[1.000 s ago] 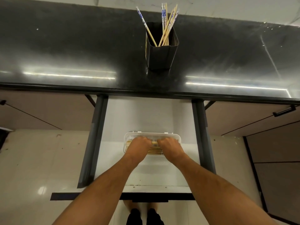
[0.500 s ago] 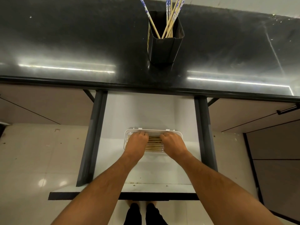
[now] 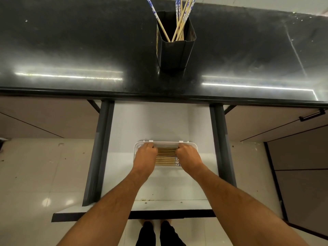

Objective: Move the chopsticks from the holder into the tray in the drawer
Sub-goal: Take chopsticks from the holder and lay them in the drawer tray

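Down in the open drawer (image 3: 124, 121), both hands rested in the white tray (image 3: 194, 145), which sat midway between the drawer's side walls. The left hand (image 3: 144, 157) and right hand (image 3: 189, 155) had their fingers curled down over the ends of a flat row of chopsticks (image 3: 166, 157), pressing or squaring them rather than lifting; whether they truly pinched anything I could not tell. More chopsticks (image 3: 179, 22) stood leaning in the black holder (image 3: 174, 52) near the countertop's (image 3: 71, 41) front edge, straight above the drawer. They looked light, stiff and smooth, likely to roll or slip, so a bunch was probably best taken near the patterned upper ends. Bare drawer floor lay on every side of the tray, but the countertop's edge overhung the drawer's back, so rising hands needed to clear it.
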Available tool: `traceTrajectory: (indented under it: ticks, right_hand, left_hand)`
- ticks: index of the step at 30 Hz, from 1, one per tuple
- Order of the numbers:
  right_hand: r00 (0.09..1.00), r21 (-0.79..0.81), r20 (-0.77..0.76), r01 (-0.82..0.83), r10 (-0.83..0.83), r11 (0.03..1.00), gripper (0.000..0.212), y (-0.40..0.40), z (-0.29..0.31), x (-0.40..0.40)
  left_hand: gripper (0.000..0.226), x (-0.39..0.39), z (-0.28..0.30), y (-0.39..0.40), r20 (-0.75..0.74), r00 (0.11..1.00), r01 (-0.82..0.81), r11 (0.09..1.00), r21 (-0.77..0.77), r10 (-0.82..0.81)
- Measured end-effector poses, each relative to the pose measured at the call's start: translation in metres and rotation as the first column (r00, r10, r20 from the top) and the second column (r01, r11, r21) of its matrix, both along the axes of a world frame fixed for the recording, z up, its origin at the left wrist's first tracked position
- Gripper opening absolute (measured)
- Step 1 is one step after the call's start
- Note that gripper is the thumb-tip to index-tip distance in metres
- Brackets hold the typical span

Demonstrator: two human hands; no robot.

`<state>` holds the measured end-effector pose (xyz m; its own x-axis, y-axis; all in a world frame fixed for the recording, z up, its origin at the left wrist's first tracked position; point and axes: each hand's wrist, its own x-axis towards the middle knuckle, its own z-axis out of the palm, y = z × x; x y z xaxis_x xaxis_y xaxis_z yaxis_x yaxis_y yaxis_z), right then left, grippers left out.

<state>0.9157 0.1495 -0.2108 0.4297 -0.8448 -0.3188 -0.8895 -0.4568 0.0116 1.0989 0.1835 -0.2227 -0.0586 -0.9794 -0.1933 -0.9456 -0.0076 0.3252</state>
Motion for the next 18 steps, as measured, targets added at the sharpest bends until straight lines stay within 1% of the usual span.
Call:
traceTrajectory:
  ticks: [2, 7, 10, 12, 13, 14, 16, 17, 18]
  right_hand:
    - [1.000, -0.008, 0.023, 0.005, -0.005, 1.000, 0.021, -0.001, 0.000, -0.001]
    - [0.996, -0.035, 0.093, 0.013, -0.010, 0.999, 0.027, 0.002, -0.001, -0.005]
    - [0.993, -0.032, 0.120, 0.012, -0.008, 0.999, 0.028, 0.003, -0.004, -0.005]
    - [0.993, -0.014, 0.120, 0.011, -0.009, 1.000, 0.028, 0.003, -0.005, -0.004]
    - [0.992, -0.011, 0.123, 0.011, -0.010, 1.000, 0.029, 0.002, -0.005, -0.004]
    - [0.991, -0.010, 0.133, 0.011, -0.010, 1.000, 0.029, 0.002, -0.005, -0.004]
    - [0.987, -0.019, 0.160, 0.001, 0.003, 1.000, 0.027, 0.003, -0.004, -0.006]
    - [0.983, -0.032, 0.182, -0.007, 0.013, 0.999, 0.025, 0.004, -0.003, -0.008]
    - [0.973, -0.052, 0.228, -0.006, 0.018, 0.999, 0.024, 0.005, -0.002, -0.011]
  left_hand:
    - [0.038, 0.000, 0.001, -0.001, 0.010, 1.000, -0.021, 1.000, 0.003, 0.021]
    - [0.043, 0.002, 0.002, 0.001, 0.011, 1.000, 0.019, 1.000, -0.011, -0.019]
    - [0.041, 0.003, 0.000, 0.003, -0.014, 1.000, -0.023, 1.000, 0.006, 0.023]
    - [0.035, 0.005, -0.003, 0.004, -0.074, 0.996, -0.052, 0.998, 0.040, 0.055]
    - [0.031, 0.005, -0.004, 0.003, -0.115, 0.992, -0.037, 0.997, 0.067, 0.045]
    - [0.028, 0.005, -0.007, 0.002, -0.116, 0.993, -0.004, 0.998, 0.060, 0.011]
    - [0.025, 0.004, -0.002, 0.002, -0.169, 0.984, -0.042, 0.998, 0.047, 0.049]
    - [0.024, 0.005, 0.001, 0.003, -0.154, 0.987, -0.051, 0.998, 0.029, 0.055]
    - [0.025, 0.006, 0.005, 0.003, -0.111, 0.994, -0.024, 1.000, -0.008, 0.023]
